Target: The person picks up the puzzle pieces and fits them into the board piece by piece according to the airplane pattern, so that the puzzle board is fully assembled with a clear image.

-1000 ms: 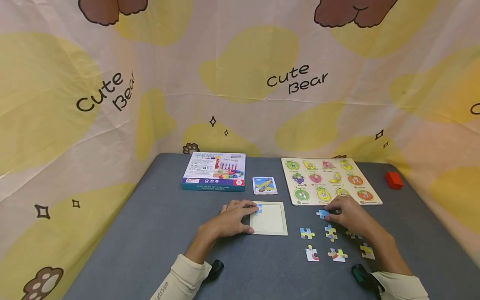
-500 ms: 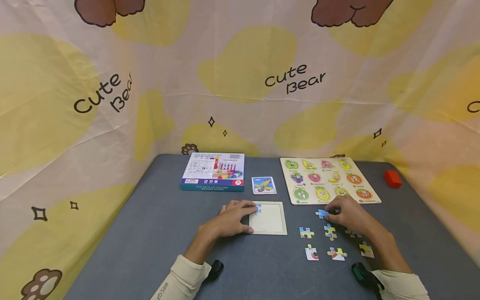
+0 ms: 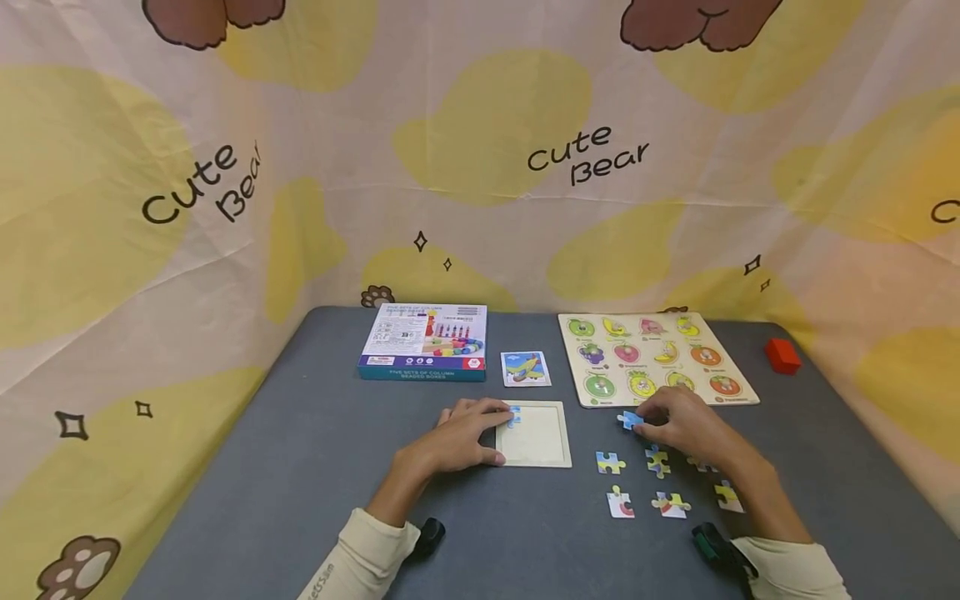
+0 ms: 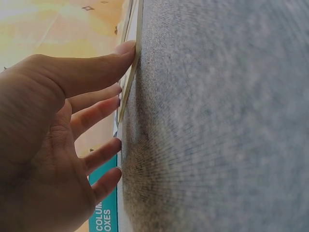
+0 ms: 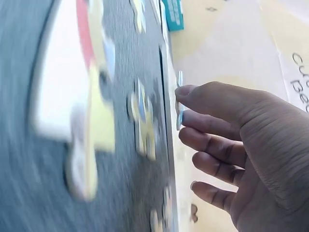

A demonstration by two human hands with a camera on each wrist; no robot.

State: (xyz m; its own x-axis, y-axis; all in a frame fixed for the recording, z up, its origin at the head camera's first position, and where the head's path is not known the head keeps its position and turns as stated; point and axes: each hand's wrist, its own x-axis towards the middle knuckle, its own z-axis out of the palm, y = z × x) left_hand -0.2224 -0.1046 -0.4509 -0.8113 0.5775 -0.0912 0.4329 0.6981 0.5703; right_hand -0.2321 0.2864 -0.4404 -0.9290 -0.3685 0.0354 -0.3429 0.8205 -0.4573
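Note:
My right hand (image 3: 686, 423) pinches a blue jigsaw piece (image 3: 629, 420) between thumb and fingers; the right wrist view shows this piece (image 5: 180, 99) edge-on, lifted off the table. My left hand (image 3: 457, 437) rests at the left side of a shallow cream puzzle tray (image 3: 567, 435), its fingers spread and relaxed. In the left wrist view, the thumb (image 4: 108, 70) touches the tray's rim (image 4: 129, 84). One blue piece (image 3: 514, 417) lies in the tray's upper left corner, by the index fingertip. Several loose jigsaw pieces (image 3: 619, 503) lie in rows below my right hand, some partly hidden by the forearm.
Behind the tray lie a small airplane picture card (image 3: 525, 368) and a boxed bead set (image 3: 423, 342). A fruit board (image 3: 660, 358) lies behind my right hand, with a red block (image 3: 783, 356) farther right. Patterned cloth (image 3: 480, 150) hangs around the grey table (image 3: 300, 467).
My right hand has picked the blue piece up off the table and moved it slightly left. My left hand stays on the tray. The head view has shifted a little.

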